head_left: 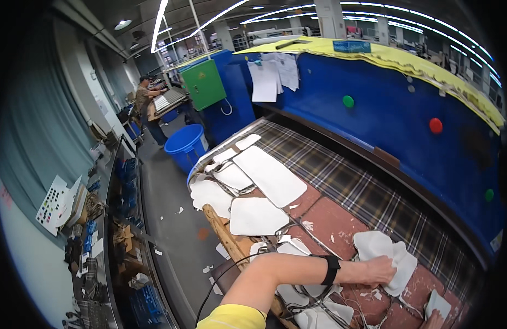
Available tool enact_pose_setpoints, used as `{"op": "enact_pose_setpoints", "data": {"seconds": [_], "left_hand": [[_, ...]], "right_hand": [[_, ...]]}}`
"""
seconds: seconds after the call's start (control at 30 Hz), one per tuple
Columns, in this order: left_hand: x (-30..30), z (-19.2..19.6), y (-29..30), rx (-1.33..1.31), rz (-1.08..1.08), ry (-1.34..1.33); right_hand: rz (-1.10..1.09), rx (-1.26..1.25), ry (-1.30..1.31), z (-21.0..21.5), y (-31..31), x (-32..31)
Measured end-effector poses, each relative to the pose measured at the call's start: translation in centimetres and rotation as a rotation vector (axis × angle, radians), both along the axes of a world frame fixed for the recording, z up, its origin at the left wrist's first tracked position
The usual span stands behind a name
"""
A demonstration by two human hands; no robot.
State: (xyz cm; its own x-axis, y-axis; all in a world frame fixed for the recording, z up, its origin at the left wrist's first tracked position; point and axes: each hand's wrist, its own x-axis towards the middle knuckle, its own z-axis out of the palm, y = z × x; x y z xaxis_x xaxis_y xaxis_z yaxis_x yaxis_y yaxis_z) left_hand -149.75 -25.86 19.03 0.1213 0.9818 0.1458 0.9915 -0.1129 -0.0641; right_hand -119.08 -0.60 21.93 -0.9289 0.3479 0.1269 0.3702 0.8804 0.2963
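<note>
My left hand (380, 270), at the end of an arm with a yellow sleeve and a black wristband, is closed on the edge of a white cut piece (404, 268). Another pale cut piece (372, 244) lies against it on the far side. At the lower right edge, only part of my right hand (434, 320) shows, its fingers closed at a smaller white cut piece (439, 303). Both hands are over a worn reddish-brown work surface (333, 219) strewn with scraps. Whether the pieces are cloth or thin padding I cannot tell.
More white pieces (270, 175) lie on the surface, with dark cords between them. Beyond runs plaid fabric (346, 178) beside a blue machine (390, 90). A wooden bar (223, 233) edges the near left. A blue bin (186, 141) and a co-worker (149, 109) are farther back.
</note>
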Motion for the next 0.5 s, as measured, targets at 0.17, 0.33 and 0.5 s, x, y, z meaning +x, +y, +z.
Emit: {"op": "enact_pose_setpoints", "data": {"seconds": [0.17,0.33,0.5], "left_hand": [[0.0,0.5,0.0,0.055,0.079,-0.093],[-2.0,1.3,-1.8,0.081,0.210,-0.283],[-3.6,6.1,-3.9,0.381,0.362,-0.543]], "right_hand": [[-0.193,-0.143,-0.170,3.3,-2.7,-2.2],[-0.028,-0.163,0.209,-3.2,0.7,0.3],[0.031,-0.182,0.187,0.9,-1.7,-1.1]]}}
